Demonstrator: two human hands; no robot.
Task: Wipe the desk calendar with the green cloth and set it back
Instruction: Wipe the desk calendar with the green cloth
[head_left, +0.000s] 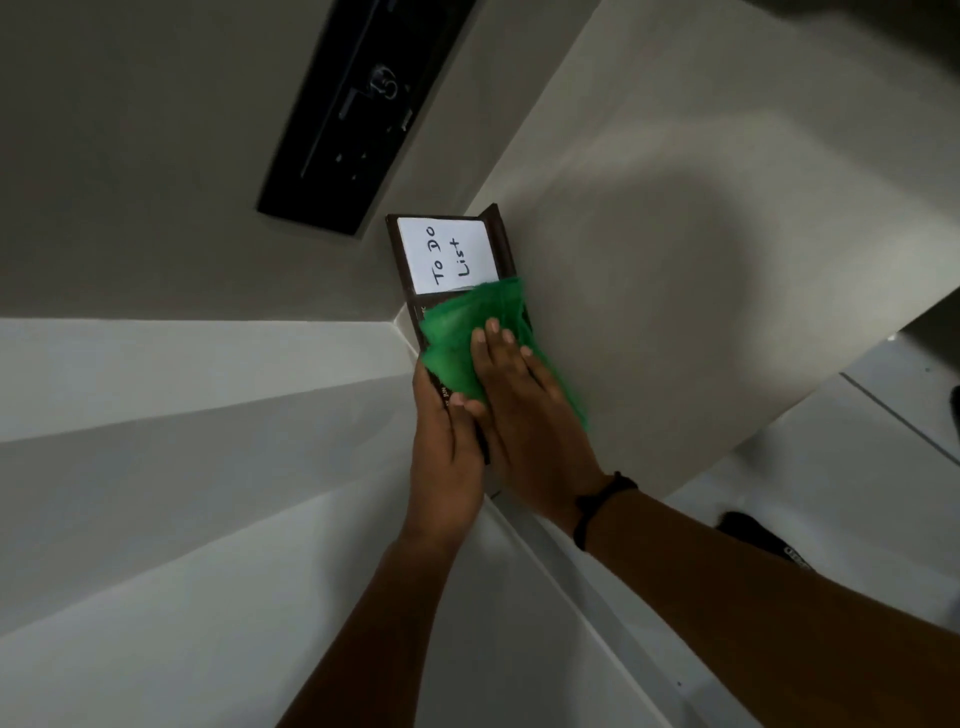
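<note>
The desk calendar (447, 252) is a dark brown stand with a white card reading "To Do List" on its upper part. It stands at the edge of the beige desk (701, 260), near the wall corner. My left hand (444, 447) grips the calendar's near end from the left. The green cloth (467, 338) lies pressed flat on the calendar's lower face under my right hand (524, 410), fingers spread. The cloth and both hands hide the calendar's lower half. A black band circles my right wrist.
A black panel with sockets (358, 104) is set in the wall to the left of the desk. White wall surfaces (182, 467) fill the lower left. A tiled floor (857, 441) and a dark shoe (763, 540) show at the right.
</note>
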